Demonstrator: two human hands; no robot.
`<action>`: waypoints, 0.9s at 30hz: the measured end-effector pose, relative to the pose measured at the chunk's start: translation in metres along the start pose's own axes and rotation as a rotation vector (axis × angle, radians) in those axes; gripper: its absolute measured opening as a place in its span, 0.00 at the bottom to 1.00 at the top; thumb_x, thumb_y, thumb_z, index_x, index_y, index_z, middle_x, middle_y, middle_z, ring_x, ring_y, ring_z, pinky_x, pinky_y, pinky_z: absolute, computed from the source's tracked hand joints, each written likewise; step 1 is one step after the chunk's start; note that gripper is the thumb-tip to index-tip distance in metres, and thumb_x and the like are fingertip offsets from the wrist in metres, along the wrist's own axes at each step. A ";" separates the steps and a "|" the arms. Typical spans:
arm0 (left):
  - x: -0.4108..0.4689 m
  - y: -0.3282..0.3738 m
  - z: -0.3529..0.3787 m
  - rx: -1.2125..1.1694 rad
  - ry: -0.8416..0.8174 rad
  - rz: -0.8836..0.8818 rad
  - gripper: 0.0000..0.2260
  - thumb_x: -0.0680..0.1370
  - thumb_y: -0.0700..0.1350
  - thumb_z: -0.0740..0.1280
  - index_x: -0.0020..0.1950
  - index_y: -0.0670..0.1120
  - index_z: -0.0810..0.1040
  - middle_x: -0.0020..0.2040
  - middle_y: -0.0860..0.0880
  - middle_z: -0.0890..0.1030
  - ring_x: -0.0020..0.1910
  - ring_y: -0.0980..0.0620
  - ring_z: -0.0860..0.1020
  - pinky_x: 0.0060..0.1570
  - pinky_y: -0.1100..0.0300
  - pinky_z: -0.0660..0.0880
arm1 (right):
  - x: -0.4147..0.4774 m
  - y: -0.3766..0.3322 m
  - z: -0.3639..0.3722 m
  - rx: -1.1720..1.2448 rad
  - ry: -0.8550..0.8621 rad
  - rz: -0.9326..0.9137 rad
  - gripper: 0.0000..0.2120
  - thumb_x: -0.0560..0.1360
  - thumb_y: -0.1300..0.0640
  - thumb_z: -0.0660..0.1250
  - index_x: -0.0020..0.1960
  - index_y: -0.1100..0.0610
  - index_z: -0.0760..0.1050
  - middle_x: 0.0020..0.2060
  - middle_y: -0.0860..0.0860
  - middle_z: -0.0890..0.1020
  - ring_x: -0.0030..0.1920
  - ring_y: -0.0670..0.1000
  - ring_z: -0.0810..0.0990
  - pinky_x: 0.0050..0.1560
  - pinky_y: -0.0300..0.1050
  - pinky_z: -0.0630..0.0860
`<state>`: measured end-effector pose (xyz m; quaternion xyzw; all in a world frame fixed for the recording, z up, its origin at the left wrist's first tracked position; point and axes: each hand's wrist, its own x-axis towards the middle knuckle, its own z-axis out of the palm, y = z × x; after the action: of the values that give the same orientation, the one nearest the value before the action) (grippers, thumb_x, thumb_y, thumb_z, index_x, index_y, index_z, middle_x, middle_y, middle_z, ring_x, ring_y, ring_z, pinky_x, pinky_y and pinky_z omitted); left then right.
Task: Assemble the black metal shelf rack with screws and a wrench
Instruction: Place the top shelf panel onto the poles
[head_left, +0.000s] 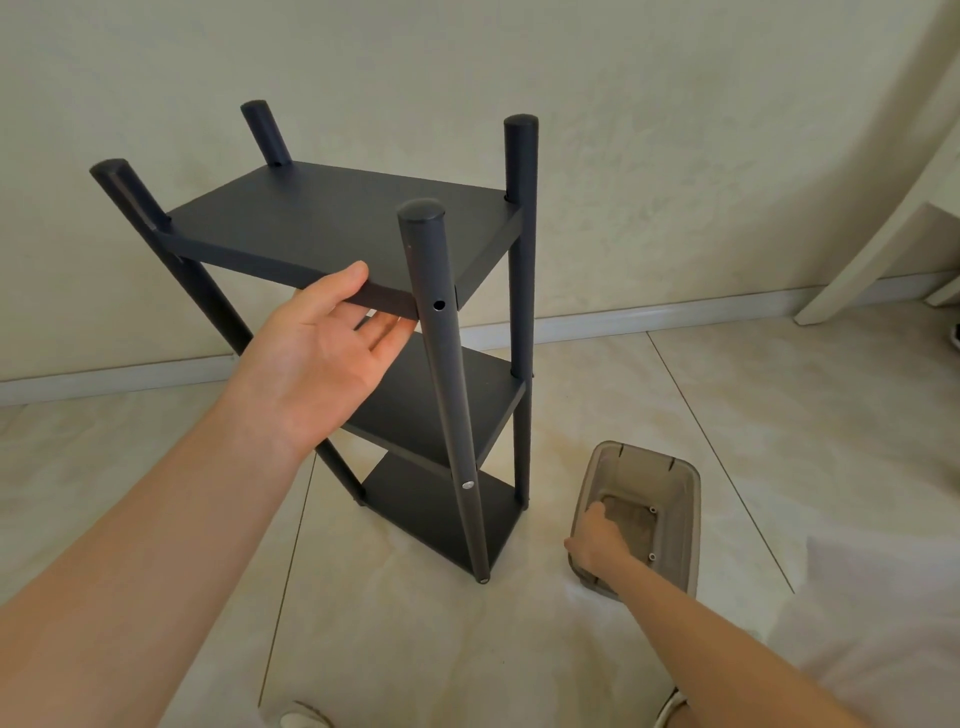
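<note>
Centre of frame: black shelf rack (483, 410) upright on the tiled floor (779, 441), three shelves between four posts. Left of centre: left hand (322, 353) gripping the front edge of the top shelf (332, 218), thumb above and fingers beneath, just beside the near post (423, 249). In that post, level with the held shelf: an empty screw hole (439, 305); farther down, a fitted screw (467, 485). Lower right: right hand (597, 540) reaching into a translucent box (683, 499) with loose screws (652, 510) on its bottom; fingertips hidden, so impossible to tell whether closed on anything. No wrench in view. Step in hand, as judged: fetching a screw for the top shelf's near corner. Next move: lifting out one screw, keeping shelf and hole aligned, starting the thread by hand before tightening.
</note>
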<state>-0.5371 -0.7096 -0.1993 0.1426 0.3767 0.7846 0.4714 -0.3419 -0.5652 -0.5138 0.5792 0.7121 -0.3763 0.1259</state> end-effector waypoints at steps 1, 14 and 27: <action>0.000 0.000 0.001 -0.009 0.003 0.004 0.16 0.74 0.39 0.70 0.60 0.43 0.71 0.61 0.41 0.82 0.61 0.41 0.82 0.60 0.48 0.79 | 0.000 0.002 0.003 -0.018 -0.004 -0.004 0.23 0.82 0.58 0.61 0.70 0.65 0.55 0.62 0.61 0.75 0.58 0.57 0.78 0.45 0.44 0.70; -0.002 0.001 0.003 -0.014 0.017 0.019 0.13 0.77 0.38 0.69 0.60 0.43 0.71 0.61 0.40 0.82 0.59 0.40 0.82 0.56 0.48 0.81 | -0.014 -0.012 0.047 -0.100 -0.257 -0.190 0.31 0.75 0.53 0.72 0.70 0.61 0.61 0.59 0.58 0.76 0.57 0.56 0.77 0.51 0.45 0.76; -0.004 0.002 0.001 0.029 -0.037 0.039 0.06 0.80 0.38 0.66 0.55 0.43 0.71 0.54 0.42 0.85 0.60 0.41 0.82 0.57 0.49 0.80 | 0.013 0.013 0.028 -0.102 -0.261 -0.136 0.11 0.80 0.65 0.61 0.60 0.67 0.76 0.50 0.59 0.81 0.46 0.55 0.81 0.49 0.43 0.79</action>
<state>-0.5357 -0.7125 -0.1968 0.1712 0.3764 0.7852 0.4609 -0.3412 -0.5744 -0.5454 0.4686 0.7454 -0.4195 0.2210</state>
